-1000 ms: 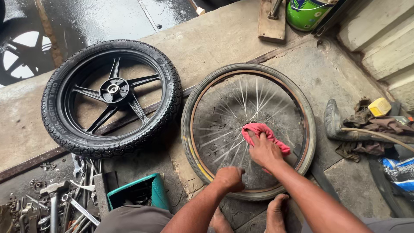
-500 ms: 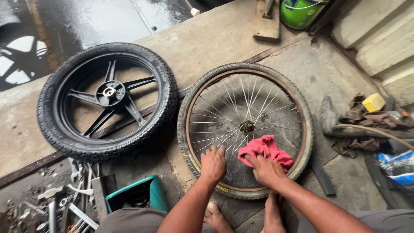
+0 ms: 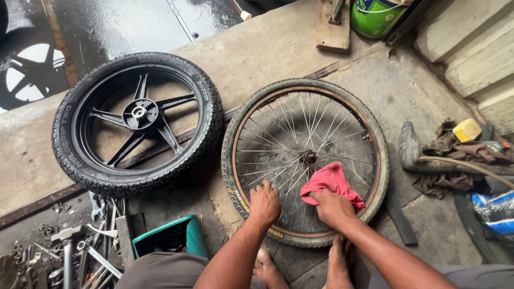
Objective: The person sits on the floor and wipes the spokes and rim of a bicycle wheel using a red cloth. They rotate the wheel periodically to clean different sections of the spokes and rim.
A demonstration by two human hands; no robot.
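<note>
Spoked wheel point(image 3: 305, 160) rim edges against black tyre point(image 3: 136, 123).

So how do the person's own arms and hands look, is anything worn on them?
Both forearms are bare: no sleeves, gloves or watch show. The left hand and the right hand are bare too, with no ring that I can make out. No bandage or marking is visible on the arms.

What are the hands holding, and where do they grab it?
The right hand presses a pink rag onto the spoked wheel, gripping the rag's near edge. The left hand holds nothing; it rests on the spokes by the near rim.
</note>
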